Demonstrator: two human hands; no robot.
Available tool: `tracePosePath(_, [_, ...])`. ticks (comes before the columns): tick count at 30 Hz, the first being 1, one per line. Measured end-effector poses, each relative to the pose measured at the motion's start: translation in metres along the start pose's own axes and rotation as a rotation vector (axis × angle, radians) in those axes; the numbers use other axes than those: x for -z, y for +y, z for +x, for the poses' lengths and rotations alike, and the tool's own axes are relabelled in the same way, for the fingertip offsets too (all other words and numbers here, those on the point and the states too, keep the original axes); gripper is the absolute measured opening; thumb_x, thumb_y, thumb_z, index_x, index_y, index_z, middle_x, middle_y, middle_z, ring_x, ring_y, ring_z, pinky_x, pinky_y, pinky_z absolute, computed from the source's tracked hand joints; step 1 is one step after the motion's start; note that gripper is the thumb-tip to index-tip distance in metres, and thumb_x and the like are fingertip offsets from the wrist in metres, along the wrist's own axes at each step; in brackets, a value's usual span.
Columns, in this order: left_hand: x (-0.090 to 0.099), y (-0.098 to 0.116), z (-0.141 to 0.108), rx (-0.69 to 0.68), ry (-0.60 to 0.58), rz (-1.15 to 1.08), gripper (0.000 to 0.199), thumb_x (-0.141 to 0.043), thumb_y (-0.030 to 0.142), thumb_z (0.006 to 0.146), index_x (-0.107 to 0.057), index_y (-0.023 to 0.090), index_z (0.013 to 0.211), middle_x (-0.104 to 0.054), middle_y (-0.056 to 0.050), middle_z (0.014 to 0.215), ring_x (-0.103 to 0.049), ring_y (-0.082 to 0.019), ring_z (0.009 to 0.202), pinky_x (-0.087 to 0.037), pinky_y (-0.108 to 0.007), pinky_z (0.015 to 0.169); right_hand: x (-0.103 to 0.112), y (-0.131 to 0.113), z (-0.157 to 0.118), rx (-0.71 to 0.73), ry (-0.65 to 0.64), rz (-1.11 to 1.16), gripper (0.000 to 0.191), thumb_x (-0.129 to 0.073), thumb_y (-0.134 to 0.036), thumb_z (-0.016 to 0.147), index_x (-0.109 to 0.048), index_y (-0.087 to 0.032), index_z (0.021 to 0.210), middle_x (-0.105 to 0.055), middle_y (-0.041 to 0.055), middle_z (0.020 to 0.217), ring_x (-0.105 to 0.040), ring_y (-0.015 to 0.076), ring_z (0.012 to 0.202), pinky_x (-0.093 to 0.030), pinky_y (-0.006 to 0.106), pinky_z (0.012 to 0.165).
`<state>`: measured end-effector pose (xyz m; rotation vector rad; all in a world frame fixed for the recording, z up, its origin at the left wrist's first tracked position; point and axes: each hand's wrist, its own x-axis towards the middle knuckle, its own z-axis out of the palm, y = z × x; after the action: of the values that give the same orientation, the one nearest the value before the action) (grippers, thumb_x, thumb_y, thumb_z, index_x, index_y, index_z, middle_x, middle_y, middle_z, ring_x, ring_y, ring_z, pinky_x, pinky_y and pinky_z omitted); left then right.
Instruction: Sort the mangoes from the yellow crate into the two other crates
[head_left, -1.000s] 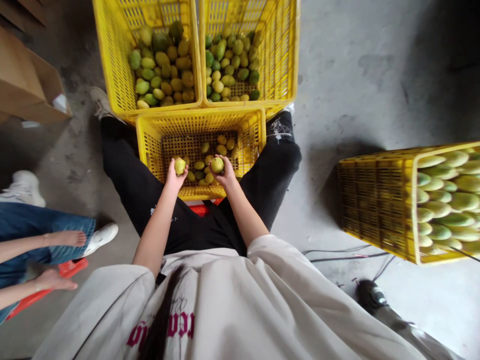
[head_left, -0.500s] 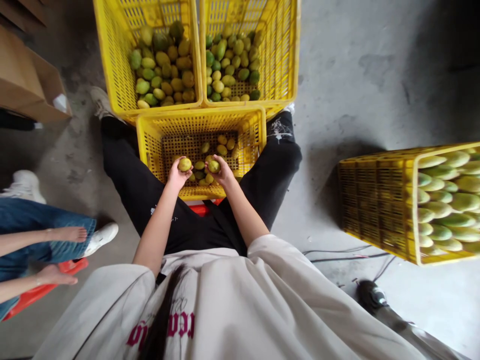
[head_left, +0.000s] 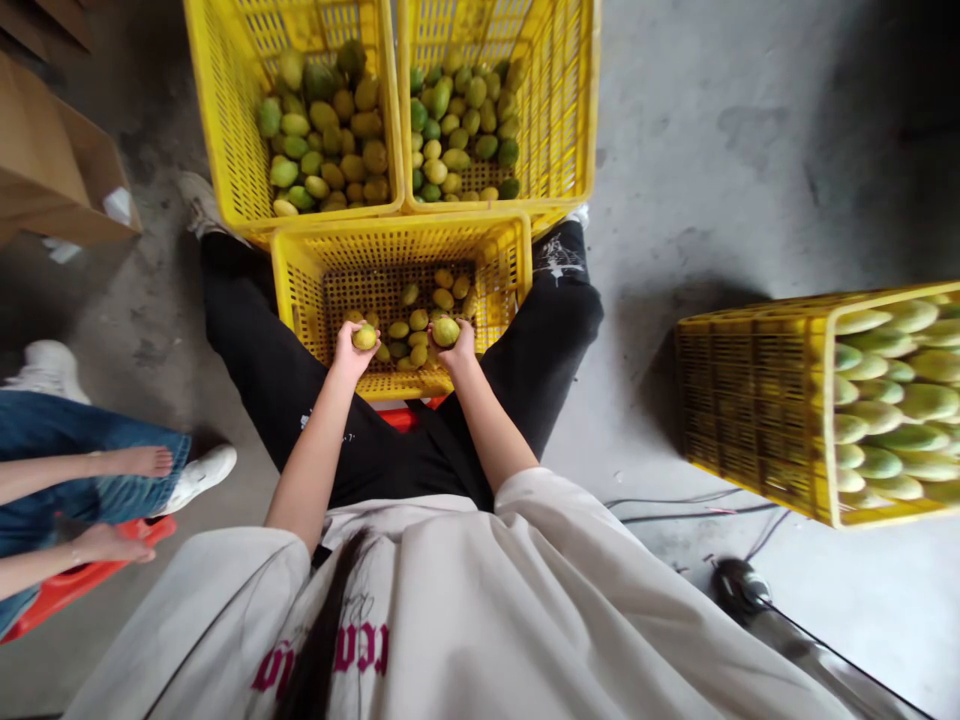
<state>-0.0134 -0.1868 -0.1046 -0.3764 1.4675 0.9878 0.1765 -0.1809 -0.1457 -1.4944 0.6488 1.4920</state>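
Observation:
Over the near yellow crate point(head_left: 401, 225), which stands between my legs, both hands hold fruit. My left hand point(head_left: 354, 350) is wrapped round a yellow-green fruit point(head_left: 364, 337) above the crate's left part. Farther right, my right hand point(head_left: 459, 350) grips another yellow-green fruit point(head_left: 445, 332), its fingers partly under it. Several small fruits point(head_left: 418, 338) lie on the crate floor between and beyond my hands. Two larger yellow crates touch its far side: the left one point(head_left: 232, 170) holds many green and yellow fruits, the right one point(head_left: 559, 150) a looser pile.
A yellow crate point(head_left: 757, 400) packed with long pale-green fruits stands on the right. Cables point(head_left: 690, 518) and a dark metal stand point(head_left: 742, 590) are near it. Cardboard boxes point(head_left: 52, 160) stand at the upper left. Another person's legs point(head_left: 90, 450) and hands show at the left edge.
My right hand has moved right, away from my left hand, with the fruit showing more fully. My left hand has shifted slightly left and tilted its fruit. The other person's lower hand moved slightly.

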Motion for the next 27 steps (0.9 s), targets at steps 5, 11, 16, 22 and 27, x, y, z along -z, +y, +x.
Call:
tracePosePath(5, [-0.003,0.001,-0.003,0.023,0.021,0.005,0.021,-0.069,0.014,0.113,-0.071,0.022,0.093,-0.072,0.000,0.082,-0.072,-0.012,0.069,-0.057,-0.018,0.066,-0.005,0.006,-0.005,-0.017,-0.065,-0.015,0.015,-0.080,-0.030,0.109,-0.070,-0.026,0.097,-0.072,-0.0040,0.084,-0.070,0.0143,0.075,-0.067,0.021,0.069])
tracePosePath(11, [-0.002,-0.001,0.002,0.023,0.067,-0.038,0.023,-0.082,0.008,0.107,-0.070,0.021,0.091,-0.073,0.001,0.082,-0.072,-0.012,0.073,-0.063,-0.020,0.071,-0.006,0.003,-0.005,-0.082,-0.083,-0.045,0.019,-0.066,-0.030,0.115,-0.066,-0.026,0.097,-0.072,-0.0016,0.077,-0.075,0.0168,0.072,-0.071,0.024,0.067])
tracePosePath(16, [-0.002,0.002,0.003,0.045,0.153,-0.085,0.021,-0.078,0.015,0.112,-0.071,0.025,0.095,-0.070,0.001,0.084,-0.068,-0.013,0.073,-0.061,-0.020,0.068,-0.003,0.004,0.006,-0.090,-0.070,-0.066,0.025,-0.057,-0.034,0.116,-0.070,-0.025,0.096,-0.078,0.0025,0.082,-0.070,0.0156,0.064,-0.058,0.018,0.054])
tracePosePath(22, [0.000,0.005,0.006,0.085,0.139,-0.140,0.021,-0.068,0.036,0.124,-0.073,0.024,0.108,-0.068,-0.001,0.081,-0.068,-0.012,0.066,-0.046,-0.013,0.052,-0.002,0.006,0.005,-0.087,-0.151,-0.054,0.019,-0.083,-0.037,0.103,-0.068,-0.028,0.095,-0.074,0.0002,0.085,-0.075,0.0179,0.075,-0.061,0.020,0.057])
tracePosePath(27, [0.005,0.005,0.007,0.063,0.086,-0.124,0.014,-0.069,0.028,0.118,-0.069,0.024,0.104,-0.068,0.001,0.078,-0.069,-0.011,0.063,-0.043,-0.014,0.050,-0.003,0.001,-0.002,-0.044,-0.137,-0.084,0.028,-0.086,-0.042,0.104,-0.065,-0.028,0.091,-0.068,-0.0035,0.081,-0.070,0.0163,0.072,-0.058,0.019,0.057])
